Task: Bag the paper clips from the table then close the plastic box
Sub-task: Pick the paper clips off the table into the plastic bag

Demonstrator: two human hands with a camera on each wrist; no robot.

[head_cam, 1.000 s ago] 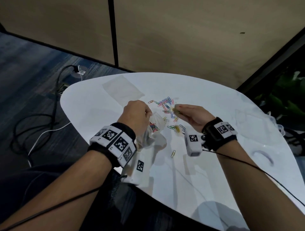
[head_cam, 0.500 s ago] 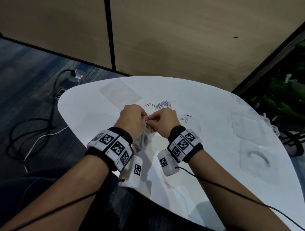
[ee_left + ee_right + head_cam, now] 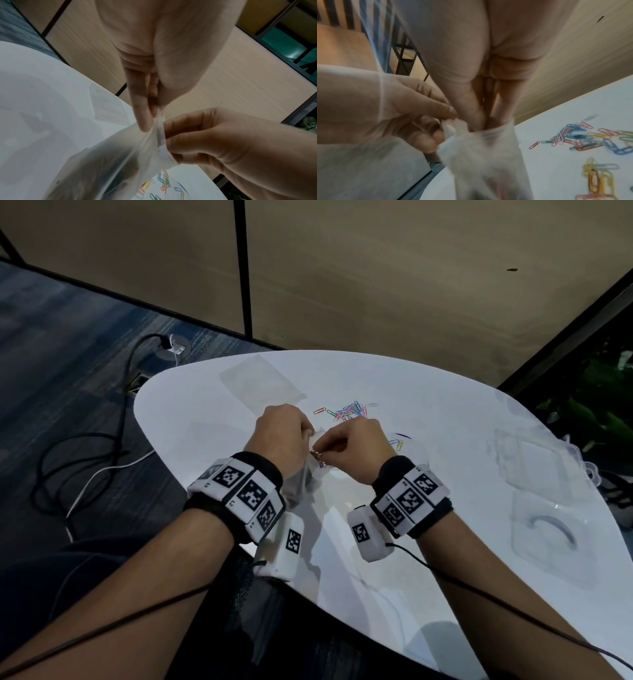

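Note:
A small clear plastic bag (image 3: 306, 475) hangs between my hands over the white table (image 3: 428, 419). My left hand (image 3: 301, 440) pinches the bag's rim (image 3: 159, 129) and holds it up. My right hand (image 3: 325, 451) has thumb and fingers pressed together on a few paper clips (image 3: 317, 455), with its fingertips (image 3: 479, 121) in the bag's mouth (image 3: 488, 134). A pile of coloured paper clips (image 3: 349, 410) lies just beyond the hands, and a few more clips (image 3: 397, 444) lie to the right. The clear plastic box (image 3: 534, 463) lies open at the right, its lid (image 3: 544, 529) nearer me.
A second flat clear bag (image 3: 260, 380) lies at the table's far left. Cables (image 3: 102, 460) run over the blue carpet left of the table. A wooden wall (image 3: 376, 285) stands behind, and green plants (image 3: 596, 405) are at the far right.
My right hand left the clip pile and came left to the bag's mouth, next to the left hand. The left hand has kept hold of the bag.

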